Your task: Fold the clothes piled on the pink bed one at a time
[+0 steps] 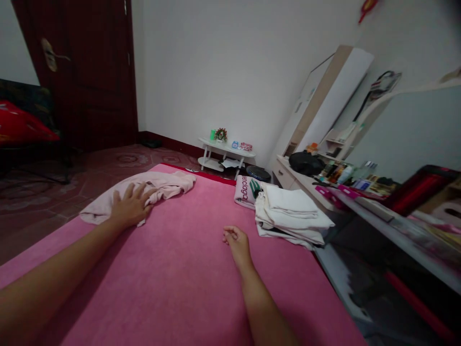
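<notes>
My left hand point(130, 205) lies flat with fingers spread on a crumpled pale pink garment point(158, 185) at the far left of the pink bed cover point(180, 269). My right hand point(236, 241) rests on the bed cover near the middle, its fingers curled loosely inward with nothing visible in them. A stack of folded white clothes point(291, 216) sits just right of that hand, at the bed's right edge. Behind the stack lies a folded white item with dark lettering and a green mark point(247, 188).
A cluttered dresser top point(345, 180) with bottles and a black bag point(306, 163) runs along the right. A small white side table point(225, 151) stands against the far wall. A dark wooden door point(82, 72) is at the back left, with a red object point(21, 126) beside it.
</notes>
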A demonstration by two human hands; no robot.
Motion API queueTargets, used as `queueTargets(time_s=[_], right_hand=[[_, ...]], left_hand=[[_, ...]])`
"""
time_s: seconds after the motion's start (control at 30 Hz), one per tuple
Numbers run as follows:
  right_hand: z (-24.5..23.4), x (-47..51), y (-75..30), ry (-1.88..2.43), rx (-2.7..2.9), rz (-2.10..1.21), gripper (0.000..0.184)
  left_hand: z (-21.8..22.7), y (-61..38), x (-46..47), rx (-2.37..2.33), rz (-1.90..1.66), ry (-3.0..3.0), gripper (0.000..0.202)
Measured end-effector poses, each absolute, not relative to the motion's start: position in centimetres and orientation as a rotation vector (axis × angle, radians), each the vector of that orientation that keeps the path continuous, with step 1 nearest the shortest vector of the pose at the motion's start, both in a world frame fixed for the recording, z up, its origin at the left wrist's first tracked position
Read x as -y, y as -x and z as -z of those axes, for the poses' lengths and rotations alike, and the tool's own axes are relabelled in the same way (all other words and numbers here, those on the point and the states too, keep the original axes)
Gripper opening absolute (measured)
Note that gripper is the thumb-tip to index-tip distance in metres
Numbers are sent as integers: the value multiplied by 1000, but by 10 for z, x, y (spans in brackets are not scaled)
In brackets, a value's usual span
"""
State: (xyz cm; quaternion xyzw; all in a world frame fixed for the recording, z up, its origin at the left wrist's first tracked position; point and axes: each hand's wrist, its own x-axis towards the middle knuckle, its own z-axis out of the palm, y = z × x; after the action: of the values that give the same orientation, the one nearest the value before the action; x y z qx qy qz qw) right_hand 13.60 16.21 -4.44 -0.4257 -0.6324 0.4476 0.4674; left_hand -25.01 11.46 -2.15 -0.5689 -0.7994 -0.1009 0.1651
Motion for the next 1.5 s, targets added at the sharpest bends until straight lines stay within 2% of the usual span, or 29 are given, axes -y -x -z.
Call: queueTargets(time_s=[0.07,0.2,0.33,0.4,0.53,0.63,0.73,0.83,0.93,1.0,1.07,1.17,1.3,1.43,1.5], right_hand=[[36,-161,-139,1062,1600,-964,20],[-15,-181,-173,1066,1768,-339,30],[-75,-224,-246,1395,1444,98,40],[-96,-240,-282,1527,1283,158,39],[-124,-254,-312,1658,1235,83,12],[-142,-250,-277,1579,1440,-16,12],[-153,-222,-206,1321,1823,-181,17],[-142,-162,-138,1028,2219,-436,27],[-103,-98,-99,491,2663,-857,20],[-65,-73,-90,424,2656,-842,16],[-30,-70,-91,576,2522,-786,13],[-4,-93,-104,821,2234,-636,23],[-14,-130,-135,1180,1960,-321,31],[-26,-153,-166,1663,1954,-133,68],[-26,-160,-179,1762,1971,-138,67]], left_hand=[[29,247,-112,2281,289,1602,56],[40,242,-106,2262,253,1589,58],[44,236,-103,2263,253,1593,60],[44,232,-101,2268,265,1568,58],[43,227,-100,2258,310,1579,58],[41,226,-99,2232,406,1635,61],[36,228,-98,2197,611,1682,59],[30,234,-93,2132,1022,1689,50],[25,241,-86,2081,1307,1593,47],[23,244,-81,2077,1367,1514,46],[22,240,-78,2042,1424,1526,42],[19,219,-77,1892,1410,1776,32],[14,171,-79,1657,1148,2237,31],[13,127,-82,1535,972,2494,35],[16,113,-85,1530,971,2530,37]])
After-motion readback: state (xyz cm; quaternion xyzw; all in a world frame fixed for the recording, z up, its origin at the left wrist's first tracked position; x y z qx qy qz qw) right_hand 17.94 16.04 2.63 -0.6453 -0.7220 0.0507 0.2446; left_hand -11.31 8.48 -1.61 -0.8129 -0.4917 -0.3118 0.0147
